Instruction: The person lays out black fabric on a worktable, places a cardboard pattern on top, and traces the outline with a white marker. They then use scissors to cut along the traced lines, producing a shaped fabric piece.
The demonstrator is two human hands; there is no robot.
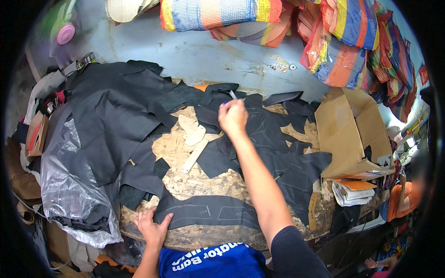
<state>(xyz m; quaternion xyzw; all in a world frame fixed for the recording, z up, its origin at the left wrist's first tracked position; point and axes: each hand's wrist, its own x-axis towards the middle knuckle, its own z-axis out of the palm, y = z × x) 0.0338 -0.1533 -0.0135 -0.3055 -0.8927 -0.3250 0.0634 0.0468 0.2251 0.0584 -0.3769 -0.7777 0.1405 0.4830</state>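
Note:
My left hand [152, 225] lies open, fingers spread, on the left end of a long curved black leather piece [185, 211]. Pale outlines are drawn on that piece, near the table's front edge. Farther off, over a larger spread of black leather [264, 127] with similar faint lines, my right hand [233, 116] is closed. A slim tool with a pale tip [232, 95] sticks up from its fist; whether it is a pen or a blade I cannot tell. Left of that hand lie a cream pattern piece [192, 129] and a pale flat strip [196, 155].
Black leather is heaped on the left, beside a clear plastic bag [72, 180]. An open cardboard box [340, 136] and folded papers [353, 192] stand on the right. Striped woven bags [345, 41] hang over the far edge. A person in orange [399, 201] sits beyond.

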